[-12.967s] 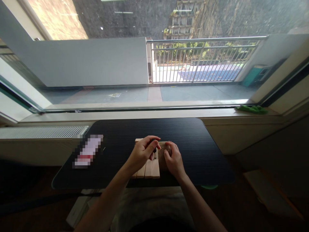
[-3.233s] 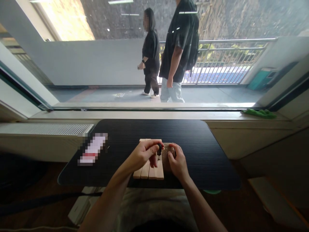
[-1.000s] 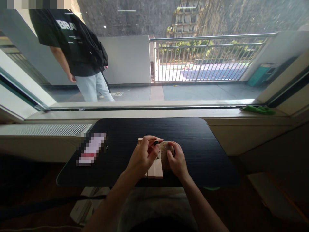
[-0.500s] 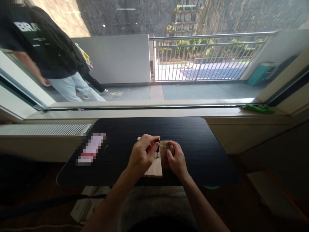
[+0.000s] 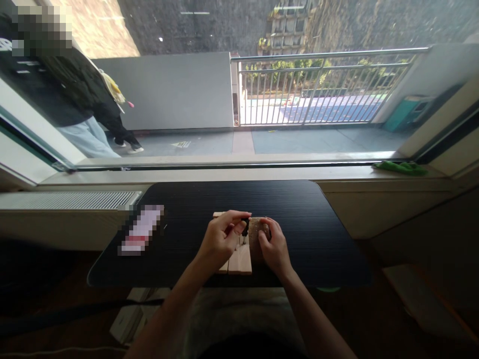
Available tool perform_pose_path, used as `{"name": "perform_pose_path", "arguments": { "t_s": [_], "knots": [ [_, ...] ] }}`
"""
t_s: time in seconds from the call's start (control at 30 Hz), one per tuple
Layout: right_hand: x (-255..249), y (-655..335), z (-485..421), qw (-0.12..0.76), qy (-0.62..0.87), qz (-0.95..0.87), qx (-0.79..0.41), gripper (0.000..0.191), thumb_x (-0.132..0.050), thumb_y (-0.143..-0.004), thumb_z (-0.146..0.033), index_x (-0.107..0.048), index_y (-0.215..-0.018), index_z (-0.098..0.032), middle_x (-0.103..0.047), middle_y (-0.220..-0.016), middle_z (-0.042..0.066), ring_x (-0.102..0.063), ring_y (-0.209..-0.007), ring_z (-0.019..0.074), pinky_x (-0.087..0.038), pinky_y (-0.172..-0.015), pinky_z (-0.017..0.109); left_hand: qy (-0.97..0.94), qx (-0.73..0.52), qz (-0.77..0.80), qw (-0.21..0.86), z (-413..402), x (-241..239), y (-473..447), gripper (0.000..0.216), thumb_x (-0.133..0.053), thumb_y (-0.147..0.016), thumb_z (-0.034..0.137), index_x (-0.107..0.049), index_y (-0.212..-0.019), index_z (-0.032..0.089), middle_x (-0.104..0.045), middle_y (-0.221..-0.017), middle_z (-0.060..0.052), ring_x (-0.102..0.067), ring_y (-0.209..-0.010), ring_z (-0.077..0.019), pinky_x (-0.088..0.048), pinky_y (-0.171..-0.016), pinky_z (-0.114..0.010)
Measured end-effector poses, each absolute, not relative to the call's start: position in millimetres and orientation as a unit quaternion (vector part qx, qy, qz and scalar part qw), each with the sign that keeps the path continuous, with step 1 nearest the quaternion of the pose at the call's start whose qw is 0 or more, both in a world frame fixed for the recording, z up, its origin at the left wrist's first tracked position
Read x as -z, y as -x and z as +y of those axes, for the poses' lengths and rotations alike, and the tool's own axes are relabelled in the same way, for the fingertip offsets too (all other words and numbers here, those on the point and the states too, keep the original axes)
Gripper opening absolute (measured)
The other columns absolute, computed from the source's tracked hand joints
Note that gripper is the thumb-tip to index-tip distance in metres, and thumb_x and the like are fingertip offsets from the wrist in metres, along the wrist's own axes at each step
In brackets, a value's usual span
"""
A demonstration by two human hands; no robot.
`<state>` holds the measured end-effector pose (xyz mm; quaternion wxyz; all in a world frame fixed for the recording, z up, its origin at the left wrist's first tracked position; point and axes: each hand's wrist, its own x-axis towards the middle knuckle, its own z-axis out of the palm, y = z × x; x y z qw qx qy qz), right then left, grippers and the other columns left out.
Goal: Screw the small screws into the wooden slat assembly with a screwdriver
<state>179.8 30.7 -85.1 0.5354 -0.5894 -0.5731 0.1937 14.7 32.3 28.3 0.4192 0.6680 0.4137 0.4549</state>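
A small board of pale wooden slats lies near the front edge of a black table. My left hand is closed over the board, pinching a small dark tool that stands upright on the slats. My right hand is closed on a brown rough block lying against the board's right side. What the tool's tip touches is hidden between my hands.
A pink and white pack lies at the table's left. A white radiator runs at the left under the window sill, where a green cloth rests. Behind the glass, people walk on the balcony by a metal railing.
The people outside have walked from the middle off to the left. My hands stay over the board; the left hand has shifted the dark tool slightly.
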Motion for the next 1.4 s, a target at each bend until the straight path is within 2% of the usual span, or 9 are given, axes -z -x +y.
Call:
{"name": "perform_pose_path", "arguments": {
  "t_s": [0.27,0.53,0.73,0.97,1.17,1.23,1.4],
  "knots": [
    [84.2,-180.1,30.2,0.531,0.591,-0.575,-0.194,0.031,-0.052,-0.082,-0.021,-0.067,-0.108,-0.022,-0.067,-0.117,0.012,-0.06,-0.116,0.0281,-0.046,-0.105,0.049,-0.599,-0.452,0.403,0.524,34.3,-28.5,-14.7,0.032,-0.07,-0.083,0.04,-0.074,-0.101,0.013,-0.07,-0.07,-0.003,-0.046,-0.038,-0.0051,-0.039,-0.037,-0.019],
    [83.6,-179.8,29.8,0.526,0.594,-0.576,-0.196,0.03,-0.051,-0.082,-0.02,-0.066,-0.108,-0.021,-0.066,-0.118,0.013,-0.06,-0.116,0.0281,-0.046,-0.105,0.049,-0.585,-0.426,0.383,0.574,37.9,-31.6,-10.8,0.037,-0.071,-0.083,0.045,-0.07,-0.103,0.013,-0.073,-0.084,-0.007,-0.047,-0.036,-0.0038,-0.038,-0.035,-0.019],
    [84.9,-180.4,30.1,0.524,0.596,-0.576,-0.197,0.031,-0.051,-0.082,-0.019,-0.065,-0.109,-0.021,-0.066,-0.118,0.013,-0.059,-0.117,0.028,-0.046,-0.106,0.049,-0.578,-0.415,0.375,0.595,39.7,-30.9,-8.7,0.039,-0.071,-0.083,0.048,-0.07,-0.102,0.014,-0.069,-0.072,-0.003,-0.045,-0.035,-0.0043,-0.035,-0.035,-0.019],
    [85.5,-180.3,30.3,0.521,0.597,-0.579,-0.192,0.031,-0.051,-0.083,-0.021,-0.065,-0.11,-0.019,-0.066,-0.119,0.014,-0.06,-0.117,0.0284,-0.045,-0.106,0.05,-0.554,-0.393,0.35,0.645,40.3,-30.5,-9.1,0.038,-0.073,-0.081,0.048,-0.068,-0.101,0.016,-0.065,-0.072,-0.001,-0.042,-0.035,-0.0028,-0.031,-0.034,-0.018],
    [84.1,-179.8,29.6,0.528,0.594,-0.576,-0.19,0.03,-0.052,-0.082,-0.02,-0.066,-0.109,-0.022,-0.067,-0.117,0.012,-0.06,-0.116,0.0283,-0.046,-0.105,0.05,-0.551,-0.436,0.329,0.632,40.0,-27.4,-13.0,0.028,-0.07,-0.084,0.041,-0.068,-0.103,0.021,-0.066,-0.086,-0.001,-0.039,-0.037,-0.0005,-0.03,-0.034,-0.017],
    [83.3,-179.4,29.3,0.528,0.595,-0.575,-0.191,0.03,-0.051,-0.082,-0.021,-0.066,-0.108,-0.021,-0.067,-0.117,0.013,-0.06,-0.116,0.0287,-0.046,-0.105,0.05,-0.547,-0.459,0.333,0.616,40.0,-26.2,-13.6,0.024,-0.069,-0.084,0.038,-0.069,-0.101,0.02,-0.068,-0.086,-0.002,-0.041,-0.038,-0.001,-0.032,-0.036,-0.017],
    [83.0,-179.0,29.3,0.529,0.595,-0.573,-0.193,0.03,-0.051,-0.082,-0.021,-0.066,-0.109,-0.022,-0.067,-0.117,0.012,-0.06,-0.116,0.0284,-0.046,-0.106,0.05,-0.553,-0.467,0.36,0.588,38.4,-28.0,-13.5,0.025,-0.067,-0.084,0.039,-0.071,-0.092,0.015,-0.07,-0.083,-0.004,-0.057,-0.045,-0.0085,-0.049,-0.045,-0.023]
  ]
}}
